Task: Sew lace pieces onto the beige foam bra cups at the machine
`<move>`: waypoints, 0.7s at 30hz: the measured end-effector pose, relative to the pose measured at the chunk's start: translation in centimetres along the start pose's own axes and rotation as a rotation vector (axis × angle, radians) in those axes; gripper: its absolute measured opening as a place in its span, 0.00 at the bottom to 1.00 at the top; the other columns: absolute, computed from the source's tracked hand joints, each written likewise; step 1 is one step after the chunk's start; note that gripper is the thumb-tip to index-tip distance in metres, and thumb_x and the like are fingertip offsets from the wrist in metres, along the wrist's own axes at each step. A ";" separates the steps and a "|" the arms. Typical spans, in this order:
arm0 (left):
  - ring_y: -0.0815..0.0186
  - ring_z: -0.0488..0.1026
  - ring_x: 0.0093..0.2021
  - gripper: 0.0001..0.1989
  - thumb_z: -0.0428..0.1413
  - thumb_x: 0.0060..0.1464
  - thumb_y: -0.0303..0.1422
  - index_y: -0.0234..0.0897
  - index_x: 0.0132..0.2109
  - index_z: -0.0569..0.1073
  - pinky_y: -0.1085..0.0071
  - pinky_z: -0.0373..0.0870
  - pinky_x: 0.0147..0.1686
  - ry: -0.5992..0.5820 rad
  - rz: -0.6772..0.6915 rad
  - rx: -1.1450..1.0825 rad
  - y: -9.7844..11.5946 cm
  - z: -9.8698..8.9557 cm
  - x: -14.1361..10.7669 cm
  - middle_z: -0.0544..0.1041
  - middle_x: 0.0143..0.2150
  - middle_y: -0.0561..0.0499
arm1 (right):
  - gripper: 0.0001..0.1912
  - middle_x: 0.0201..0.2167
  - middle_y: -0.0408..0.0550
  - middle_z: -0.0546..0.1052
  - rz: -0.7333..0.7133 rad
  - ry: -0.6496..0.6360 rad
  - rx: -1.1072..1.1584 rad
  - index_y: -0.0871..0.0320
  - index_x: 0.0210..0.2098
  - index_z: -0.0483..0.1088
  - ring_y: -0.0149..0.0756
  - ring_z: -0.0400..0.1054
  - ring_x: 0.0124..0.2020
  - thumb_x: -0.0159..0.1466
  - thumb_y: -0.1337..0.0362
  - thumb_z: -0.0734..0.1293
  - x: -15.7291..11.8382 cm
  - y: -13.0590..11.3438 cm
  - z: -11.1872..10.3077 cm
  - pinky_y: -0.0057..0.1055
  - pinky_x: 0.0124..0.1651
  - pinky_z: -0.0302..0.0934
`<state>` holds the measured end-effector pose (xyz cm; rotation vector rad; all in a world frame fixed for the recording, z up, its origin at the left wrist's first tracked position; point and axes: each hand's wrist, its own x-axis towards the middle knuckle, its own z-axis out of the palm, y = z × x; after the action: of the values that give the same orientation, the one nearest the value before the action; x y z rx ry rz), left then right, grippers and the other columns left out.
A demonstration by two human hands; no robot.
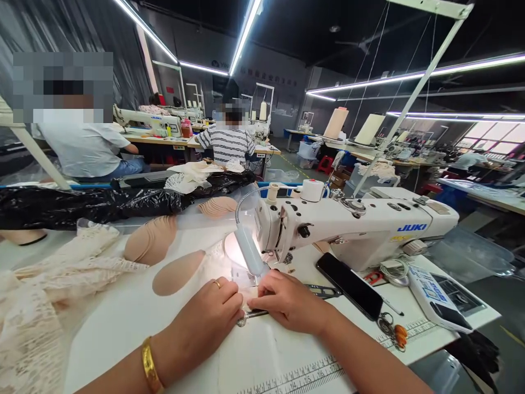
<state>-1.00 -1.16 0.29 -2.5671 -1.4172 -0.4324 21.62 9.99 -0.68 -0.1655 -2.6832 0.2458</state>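
Note:
A white sewing machine [369, 224] stands on the white table, its lamp [248, 249] lit over the needle area. My left hand [209, 309], fingers curled and pressed together, rests just in front of the needle area. Beside it, my right hand [287, 301] has its fingers bent in a pinch close to the left fingertips. Whatever lies between or under the fingers is too small and hidden to name. A beige oval pad [178, 272] lies left of the machine head, with a stack of similar pads [151, 239] behind it.
Cream lace fabric [53, 290] covers the table's left side. A black phone [348, 284], a keyring [396, 331] and a control panel [437, 298] lie at the right. Black plastic [94, 205] runs along the back edge. Two people sit at machines beyond.

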 end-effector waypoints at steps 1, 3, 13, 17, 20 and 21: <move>0.59 0.68 0.35 0.11 0.48 0.68 0.24 0.37 0.35 0.69 0.63 0.65 0.35 0.000 -0.007 0.000 0.0 -0.1 0.0 0.72 0.35 0.48 | 0.18 0.38 0.46 0.73 0.001 -0.001 0.004 0.50 0.48 0.76 0.36 0.63 0.39 0.67 0.76 0.62 0.0 -0.1 0.0 0.31 0.40 0.60; 0.59 0.68 0.34 0.11 0.47 0.68 0.25 0.37 0.36 0.70 0.63 0.66 0.35 0.009 -0.020 0.001 0.1 -0.2 0.0 0.72 0.35 0.48 | 0.19 0.38 0.46 0.73 0.000 -0.003 0.008 0.50 0.49 0.75 0.37 0.63 0.39 0.67 0.77 0.62 -0.1 -0.1 0.0 0.31 0.40 0.59; 0.60 0.65 0.33 0.13 0.45 0.68 0.23 0.36 0.39 0.72 0.63 0.66 0.35 0.097 -0.012 -0.015 0.4 0.0 0.2 0.71 0.32 0.48 | 0.17 0.36 0.46 0.73 0.028 -0.020 0.021 0.52 0.46 0.76 0.37 0.63 0.38 0.68 0.76 0.61 -0.1 -0.3 -0.2 0.31 0.40 0.59; 0.60 0.64 0.33 0.13 0.45 0.69 0.23 0.35 0.42 0.74 0.62 0.66 0.37 0.138 -0.004 -0.073 0.3 0.5 0.1 0.72 0.33 0.48 | 0.17 0.36 0.46 0.73 0.018 -0.008 0.019 0.52 0.46 0.76 0.37 0.62 0.38 0.68 0.76 0.61 -0.1 -0.4 -0.2 0.32 0.39 0.59; 0.60 0.64 0.35 0.12 0.46 0.69 0.24 0.36 0.44 0.74 0.62 0.66 0.39 0.161 -0.013 -0.126 0.1 1.0 -0.1 0.72 0.34 0.48 | 0.17 0.37 0.46 0.73 0.025 -0.011 0.025 0.52 0.47 0.75 0.37 0.62 0.38 0.68 0.76 0.61 -0.1 -0.5 -0.2 0.32 0.40 0.60; 0.60 0.65 0.35 0.12 0.46 0.70 0.25 0.36 0.45 0.74 0.61 0.65 0.39 0.166 -0.021 -0.138 0.0 1.1 -0.1 0.73 0.34 0.48 | 0.16 0.37 0.46 0.73 0.027 -0.014 0.025 0.52 0.47 0.75 0.37 0.62 0.38 0.68 0.76 0.61 -0.1 -0.5 -0.3 0.32 0.40 0.60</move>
<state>-0.86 -0.97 -0.75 -2.5527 -1.4021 -0.7532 21.79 9.53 -0.40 -0.1935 -2.6916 0.2903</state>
